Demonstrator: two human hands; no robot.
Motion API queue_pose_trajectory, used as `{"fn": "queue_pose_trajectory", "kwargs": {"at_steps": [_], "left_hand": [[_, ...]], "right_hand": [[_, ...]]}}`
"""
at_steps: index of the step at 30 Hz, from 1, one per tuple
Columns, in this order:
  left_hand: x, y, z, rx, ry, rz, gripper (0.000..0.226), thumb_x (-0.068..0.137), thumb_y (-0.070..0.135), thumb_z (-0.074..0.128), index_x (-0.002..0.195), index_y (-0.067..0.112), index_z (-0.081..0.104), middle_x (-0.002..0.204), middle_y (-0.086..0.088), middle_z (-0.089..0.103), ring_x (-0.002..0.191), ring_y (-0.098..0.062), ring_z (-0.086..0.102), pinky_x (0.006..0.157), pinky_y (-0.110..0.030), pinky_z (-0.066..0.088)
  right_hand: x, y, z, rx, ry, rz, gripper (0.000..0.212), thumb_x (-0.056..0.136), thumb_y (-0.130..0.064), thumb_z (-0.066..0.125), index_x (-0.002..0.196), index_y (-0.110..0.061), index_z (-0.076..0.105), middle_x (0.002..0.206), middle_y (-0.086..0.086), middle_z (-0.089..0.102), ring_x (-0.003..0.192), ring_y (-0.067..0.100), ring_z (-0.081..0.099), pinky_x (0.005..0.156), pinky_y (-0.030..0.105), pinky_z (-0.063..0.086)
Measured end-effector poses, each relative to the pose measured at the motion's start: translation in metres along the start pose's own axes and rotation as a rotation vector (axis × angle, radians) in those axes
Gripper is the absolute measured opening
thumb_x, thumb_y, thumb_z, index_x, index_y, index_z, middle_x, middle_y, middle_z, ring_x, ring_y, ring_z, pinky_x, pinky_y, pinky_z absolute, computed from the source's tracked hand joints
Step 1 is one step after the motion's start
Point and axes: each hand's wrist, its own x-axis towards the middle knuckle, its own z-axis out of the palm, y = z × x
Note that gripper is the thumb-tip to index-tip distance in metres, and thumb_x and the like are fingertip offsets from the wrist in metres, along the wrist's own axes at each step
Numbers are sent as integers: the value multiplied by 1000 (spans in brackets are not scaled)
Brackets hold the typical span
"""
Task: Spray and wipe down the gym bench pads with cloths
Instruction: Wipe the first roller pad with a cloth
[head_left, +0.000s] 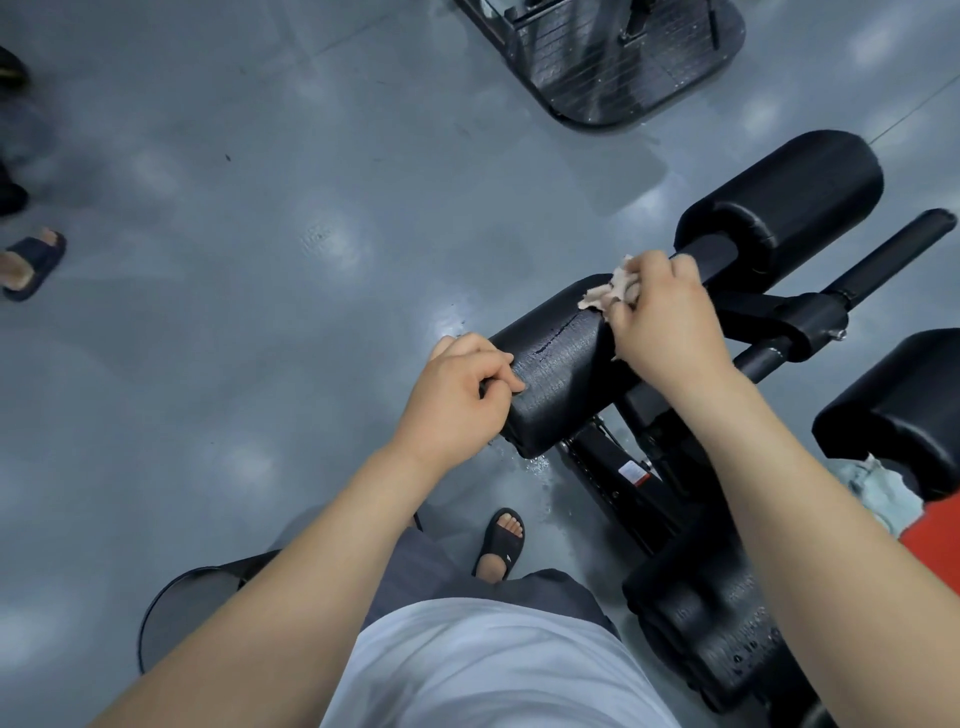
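Note:
A black cracked bench pad (561, 364) lies in the middle of the head view. My left hand (457, 400) grips its near left end, fingers curled over the edge. My right hand (665, 317) holds a crumpled beige cloth (608, 293) pressed on the pad's far top. Another rounded black pad (795, 202) sits beyond it, and a third pad (904, 410) is at the right edge. A lower black pad (711, 623) lies near my right forearm. No spray bottle is visible.
The black metal frame (623, 467) and a handle bar (883, 260) run under and right of the pads. A black machine base (623, 57) stands far ahead. Another person's sandalled foot (31, 265) is at left. My foot (501, 540) stands by the frame. The floor is wet.

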Motion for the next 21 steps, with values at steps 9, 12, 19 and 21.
{"fn": "queue_pose_trajectory", "kwargs": {"at_steps": [9,12,19,21], "left_hand": [[-2,2,-1,35,6,19,33,85,-3,57,70,21,74,97,12,66,106,5,47,88,-2,30],[-2,3,-3,62,-7,47,33,82,-4,57,68,20,73,96,10,68,102,6,48,87,-3,30],[3,8,-14,122,-119,92,32,81,-2,57,68,23,72,91,11,69,100,2,53,85,-4,33],[15,9,-21,107,-194,102,31,81,-2,57,72,23,73,88,11,70,95,-5,57,83,-9,38]], "right_hand": [[-20,-16,10,-4,-129,-255,19,88,-13,59,106,-10,66,100,11,52,90,41,55,81,44,51],[1,-3,1,-42,-32,-77,24,90,-11,54,112,-6,62,105,18,55,94,44,54,84,43,46],[-29,-25,-3,22,-146,-129,27,89,-11,55,114,-10,67,110,10,54,98,39,53,88,44,47],[-45,-31,-6,73,-186,-173,25,90,-11,55,112,-12,68,109,7,53,98,37,53,88,44,49]]}}
